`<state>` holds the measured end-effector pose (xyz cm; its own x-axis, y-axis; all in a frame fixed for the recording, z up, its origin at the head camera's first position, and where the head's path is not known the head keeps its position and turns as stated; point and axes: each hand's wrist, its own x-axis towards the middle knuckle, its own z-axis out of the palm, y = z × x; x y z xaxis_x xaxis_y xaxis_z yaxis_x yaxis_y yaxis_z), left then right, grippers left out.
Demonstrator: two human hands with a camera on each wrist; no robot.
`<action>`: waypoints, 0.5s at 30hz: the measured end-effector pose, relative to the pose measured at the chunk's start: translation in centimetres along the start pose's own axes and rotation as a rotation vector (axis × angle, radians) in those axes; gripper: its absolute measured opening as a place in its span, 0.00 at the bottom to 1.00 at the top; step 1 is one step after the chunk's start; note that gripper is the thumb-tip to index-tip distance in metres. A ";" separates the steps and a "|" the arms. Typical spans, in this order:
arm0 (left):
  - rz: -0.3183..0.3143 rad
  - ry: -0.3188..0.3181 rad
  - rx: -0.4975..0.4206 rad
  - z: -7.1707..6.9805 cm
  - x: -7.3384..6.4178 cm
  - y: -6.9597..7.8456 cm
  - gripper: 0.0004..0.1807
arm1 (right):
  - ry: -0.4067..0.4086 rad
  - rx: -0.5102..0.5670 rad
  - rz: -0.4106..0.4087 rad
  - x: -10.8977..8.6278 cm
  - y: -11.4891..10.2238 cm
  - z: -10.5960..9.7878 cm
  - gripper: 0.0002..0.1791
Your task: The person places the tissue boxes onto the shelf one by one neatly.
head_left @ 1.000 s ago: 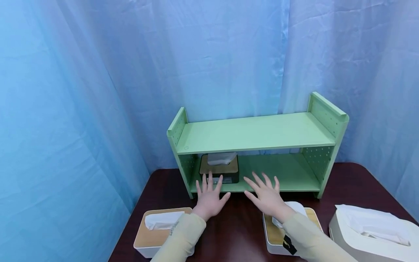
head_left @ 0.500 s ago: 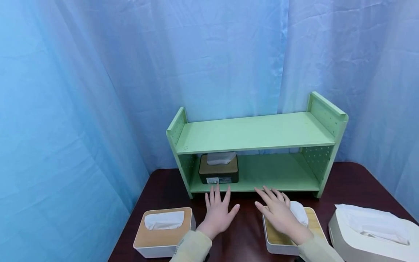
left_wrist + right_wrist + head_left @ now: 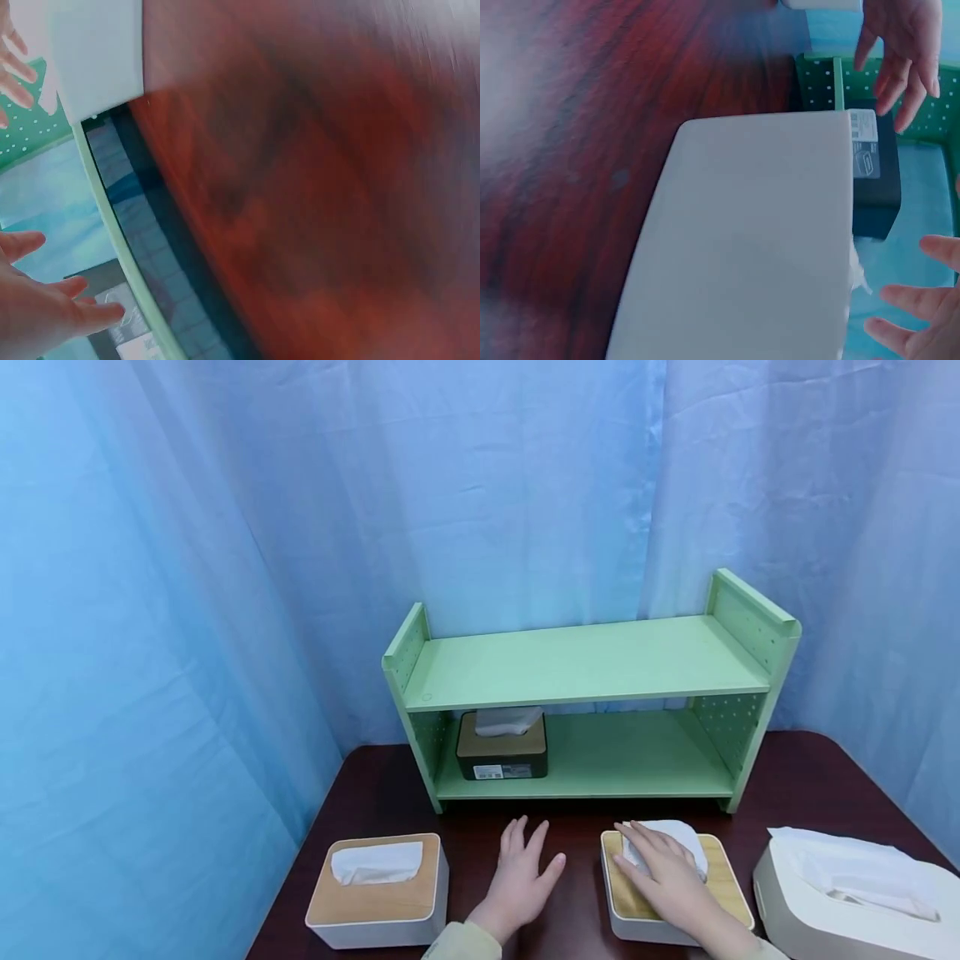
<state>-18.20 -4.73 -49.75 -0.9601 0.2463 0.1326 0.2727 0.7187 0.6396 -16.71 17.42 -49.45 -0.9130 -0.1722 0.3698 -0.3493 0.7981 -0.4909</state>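
My left hand [image 3: 517,881] hovers over the table between two wood-topped white tissue boxes, its fingers spread and holding nothing. Over the right tissue box [image 3: 718,867], my right hand [image 3: 667,881] overlaps the lid and the white tissue [image 3: 682,837], fingers relaxed. The left tissue box [image 3: 375,906] has a similar lid with tissue lying across it. In the right wrist view, the right box's pale side [image 3: 742,240] fills the middle, with my right hand [image 3: 922,319] at the lower right. My left hand [image 3: 52,304] shows at the lower left of its own wrist view.
A green two-tier shelf [image 3: 585,664] stands at the back of the dark red table [image 3: 802,777]. On its lower tier, at left, sits a dark tissue box [image 3: 502,756] with a brown lid. A larger white tissue box [image 3: 783,897] is at the far right. Blue curtains [image 3: 525,485] hang behind.
Both hands have drawn back from the front of the shelf toward the person and shifted right. The right hand is now over the right tissue box. The boxes have stayed put.
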 end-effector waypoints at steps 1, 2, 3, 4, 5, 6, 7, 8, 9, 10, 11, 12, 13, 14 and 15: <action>-0.004 -0.004 -0.023 0.2 -0.1 0.1 0.31 | 0.012 0.001 -0.004 -0.2 0.2 0.0 0.25; -0.004 -0.004 -0.045 0.4 -0.3 0.1 0.31 | 0.023 -0.002 -0.014 -0.3 0.5 -0.1 0.25; -0.004 -0.006 -0.064 0.6 -0.4 0.2 0.31 | 0.035 0.001 -0.022 -0.5 0.7 -0.1 0.25; -0.006 -0.009 -0.077 0.8 -0.5 0.2 0.31 | 0.049 0.006 -0.032 -0.6 0.9 -0.2 0.25; -0.008 -0.011 -0.087 0.9 -0.6 0.3 0.31 | 0.060 0.014 -0.039 -0.8 1.1 -0.3 0.25; -0.011 -0.015 -0.096 1.1 -0.7 0.3 0.31 | 0.071 0.023 -0.046 -1.0 1.3 -0.4 0.25; -0.016 -0.019 -0.102 1.2 -0.7 0.4 0.31 | 0.079 0.028 -0.051 -1.1 1.6 -0.5 0.24; -0.021 -0.021 -0.106 1.4 -0.7 0.5 0.31 | 0.085 0.034 -0.053 -1.3 1.8 -0.6 0.24; -0.025 -0.026 -0.110 1.5 -0.7 0.5 0.32 | 0.091 0.040 -0.050 -1.4 2.0 -0.8 0.24; -0.029 -0.030 -0.113 1.6 -0.7 0.5 0.32 | 0.096 0.045 -0.047 -1.6 2.3 -0.9 0.24; -0.035 -0.037 -0.119 1.7 -0.7 0.6 0.33 | 0.097 0.044 -0.036 -1.7 2.5 -1.1 0.23; -0.035 -0.042 -0.125 1.8 -0.7 0.6 0.33 | 0.104 0.046 -0.032 -1.8 2.8 -1.3 0.23; -0.035 -0.047 -0.130 1.9 -0.7 0.7 0.33 | 0.108 0.046 -0.025 -2.0 3.0 -1.5 0.23; -0.036 -0.054 -0.130 2.1 -0.6 0.7 0.33 | 0.117 0.046 -0.019 -2.0 3.2 -1.8 0.23; -0.036 -0.059 -0.131 2.2 -0.6 0.8 0.34 | 0.120 0.045 -0.009 -2.0 3.4 -2.0 0.23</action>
<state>-17.24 -2.88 -50.97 -0.9626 0.2628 0.0658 0.2244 0.6375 0.7371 -15.60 21.63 -50.28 -0.8792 -0.1066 0.4645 -0.3687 0.7696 -0.5213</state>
